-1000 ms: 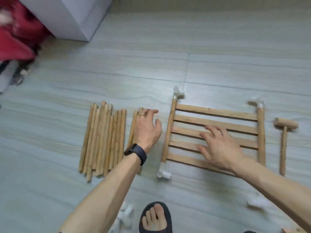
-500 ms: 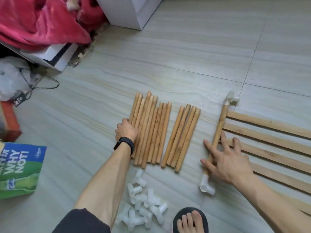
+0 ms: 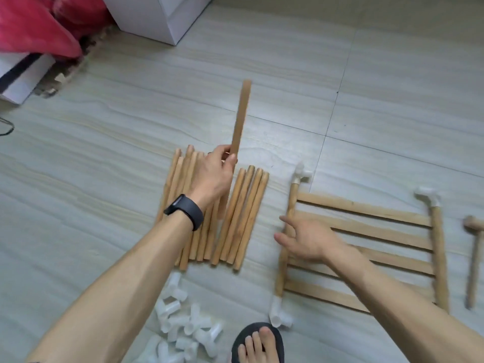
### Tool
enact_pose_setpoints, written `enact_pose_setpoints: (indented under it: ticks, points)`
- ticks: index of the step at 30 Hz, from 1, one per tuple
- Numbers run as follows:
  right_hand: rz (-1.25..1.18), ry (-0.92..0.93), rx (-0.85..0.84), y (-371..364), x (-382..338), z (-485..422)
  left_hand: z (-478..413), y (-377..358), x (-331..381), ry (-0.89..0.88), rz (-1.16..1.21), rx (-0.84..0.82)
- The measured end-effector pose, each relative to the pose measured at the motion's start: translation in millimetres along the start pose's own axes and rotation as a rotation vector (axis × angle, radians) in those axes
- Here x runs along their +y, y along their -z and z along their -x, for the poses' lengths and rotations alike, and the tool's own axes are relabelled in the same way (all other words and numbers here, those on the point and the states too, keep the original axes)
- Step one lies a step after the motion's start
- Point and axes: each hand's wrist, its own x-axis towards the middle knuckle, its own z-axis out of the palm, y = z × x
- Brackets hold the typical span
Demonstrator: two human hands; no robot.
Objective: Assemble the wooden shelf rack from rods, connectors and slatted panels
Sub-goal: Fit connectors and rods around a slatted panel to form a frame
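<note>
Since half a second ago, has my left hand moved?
Yes: the left hand went from the left edge of the rod pile rightward over its middle, lifting one rod.

A pale grey-green floor of large streaked tiles [image 3: 392, 74] is stretching across the whole view, with thin dark grout lines crossing it. At the upper left a crumpled red fabric [image 3: 34, 24] is draping over a flat white box with a black stripe [image 3: 21, 74] (what it holds cannot be told). Just beside them a white square-cornered cabinet [image 3: 157, 17] is standing on the floor. A thin black cable [image 3: 6, 127] is curling at the left edge. A black open-toed slipper [image 3: 246, 330] is showing at the bottom edge.
</note>
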Motion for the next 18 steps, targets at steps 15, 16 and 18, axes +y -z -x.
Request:
enact_pose_setpoints:
  ticks: [15, 16, 18]
  points:
    - [-1.515, -0.398, 0.809, 75, 139, 18, 23, -131, 92, 0.052, 0.119, -0.192]
    - [-1.549, -0.425, 0.828, 71, 143, 16, 18, -134, 89, 0.098, 0.116, -0.204]
    - [-1.572, -0.473, 0.843, 64, 148, 12, 9, -140, 84, 0.135, 0.133, -0.232]
